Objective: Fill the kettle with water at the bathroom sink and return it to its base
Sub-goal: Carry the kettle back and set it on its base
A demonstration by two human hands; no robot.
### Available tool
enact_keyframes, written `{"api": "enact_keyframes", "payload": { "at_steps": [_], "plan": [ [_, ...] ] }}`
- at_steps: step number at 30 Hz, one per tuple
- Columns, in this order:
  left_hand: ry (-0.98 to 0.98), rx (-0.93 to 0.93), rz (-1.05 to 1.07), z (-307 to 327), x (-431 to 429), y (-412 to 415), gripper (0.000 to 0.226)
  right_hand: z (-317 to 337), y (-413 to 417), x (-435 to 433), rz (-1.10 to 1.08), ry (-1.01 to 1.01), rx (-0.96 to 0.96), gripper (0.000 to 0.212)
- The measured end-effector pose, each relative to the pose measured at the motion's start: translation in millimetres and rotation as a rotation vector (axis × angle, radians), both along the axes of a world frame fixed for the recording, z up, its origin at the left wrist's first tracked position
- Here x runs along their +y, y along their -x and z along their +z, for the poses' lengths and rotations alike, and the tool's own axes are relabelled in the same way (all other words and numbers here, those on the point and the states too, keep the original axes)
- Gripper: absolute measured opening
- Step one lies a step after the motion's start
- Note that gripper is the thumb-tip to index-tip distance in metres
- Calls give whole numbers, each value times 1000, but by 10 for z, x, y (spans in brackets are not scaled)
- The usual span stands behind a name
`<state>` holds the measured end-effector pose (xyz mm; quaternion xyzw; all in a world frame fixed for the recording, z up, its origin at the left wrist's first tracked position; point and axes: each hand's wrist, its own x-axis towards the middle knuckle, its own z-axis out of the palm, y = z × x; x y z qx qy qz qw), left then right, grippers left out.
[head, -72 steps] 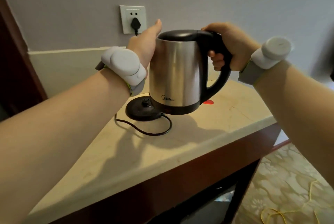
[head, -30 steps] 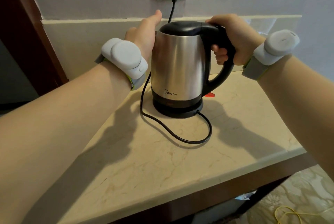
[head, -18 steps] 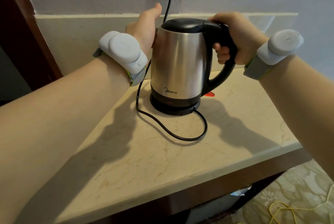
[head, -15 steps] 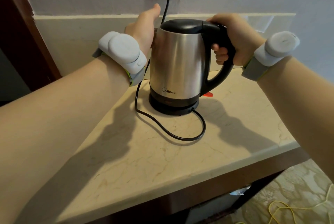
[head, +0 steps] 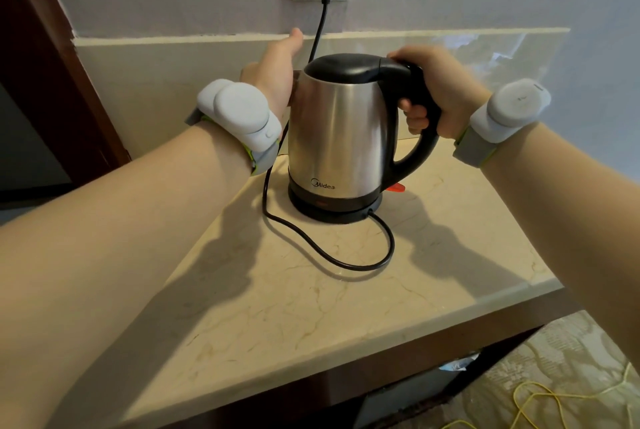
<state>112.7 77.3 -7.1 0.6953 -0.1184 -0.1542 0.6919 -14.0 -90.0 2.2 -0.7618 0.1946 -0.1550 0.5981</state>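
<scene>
1. Kettle (head: 337, 130) upright on base (head: 337, 212), mid-counter (head: 311, 307), well clear of the front edge at 6 o'clock.
2. Right hand (head: 438, 89) fingers clamped around the black handle at 3 o'clock.
3. Left hand (head: 275, 76) flat against the kettle at 9 o'clock, fingers hidden: cannot tell.
4. Cord (head: 332, 255) looped at 6 o'clock.
5. Seated now; airborne 2.4 s ago.
</scene>
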Motion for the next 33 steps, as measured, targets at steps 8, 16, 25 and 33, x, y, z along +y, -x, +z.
{"api": "enact_keyframes", "payload": {
  "at_steps": [8, 16, 25, 33],
  "plan": [
    [-1, -15, -27, -3, 4, -13, 98, -28, 45, -15, 6, -12, -23, 38],
    [-6, -156, -27, -172, 101, 41, 16, -120, 77, -23, -99, 107, -84, 34],
    [-125, -185, 61, -412, 290, 281, 13, -218, 252, -260, -327, 511, 85, 25],
    [-313, -109, 171, -743, 436, 740, 27, -856, 937, -251, -175, 484, 182, 35]
  ]
}}
